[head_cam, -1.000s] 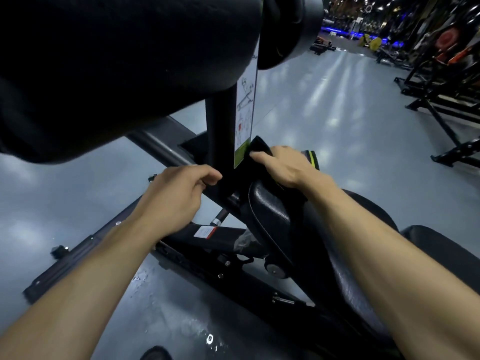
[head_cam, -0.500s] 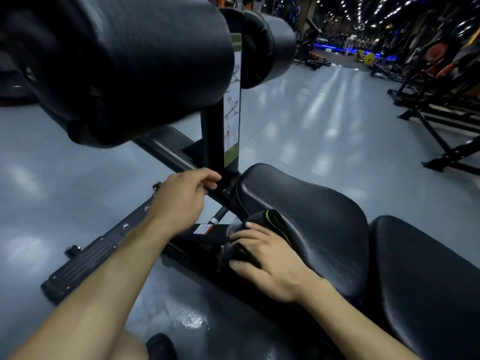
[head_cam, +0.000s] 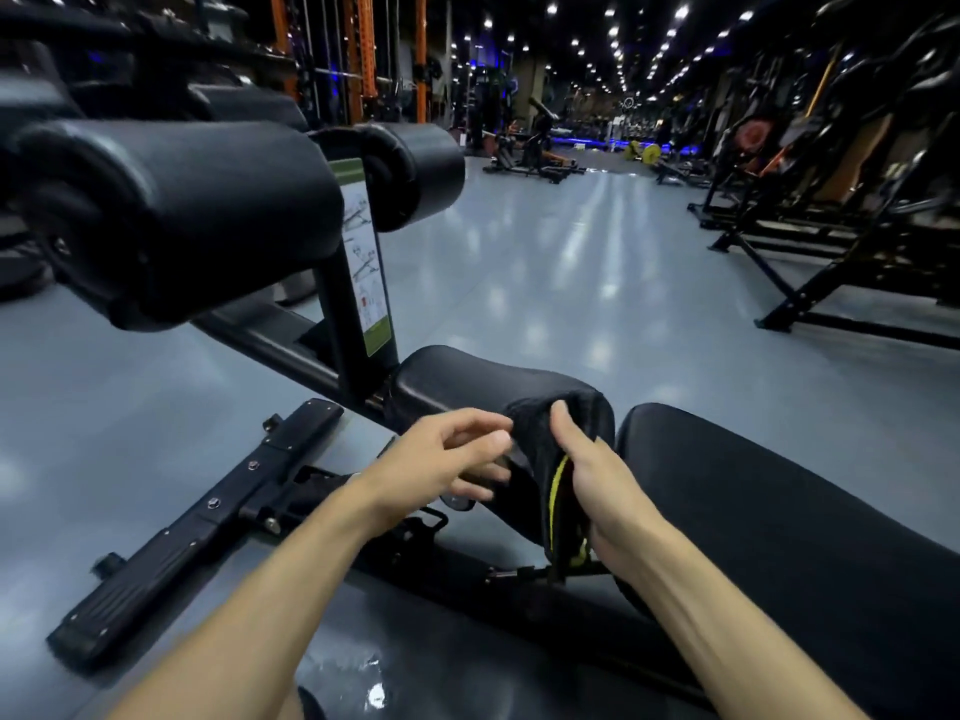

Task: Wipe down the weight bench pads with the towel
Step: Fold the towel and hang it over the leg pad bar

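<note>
Grey gym floor stretched beyond the bench; the right hand gripped the black towel draped over the seat pad edge, the left hand loose beside it, holding nothing. Mid-wipe, I judged; next called for the back pad at the right forearm

Both forearms bare to the frame edge, no sleeves, no watch, no bands or rings seen. Left hand and right hand ungloved, nails short. Tendons and veins stand out along the right forearm. Bit of dark clothing at bottom centre, blurred, can't tell what.
</note>
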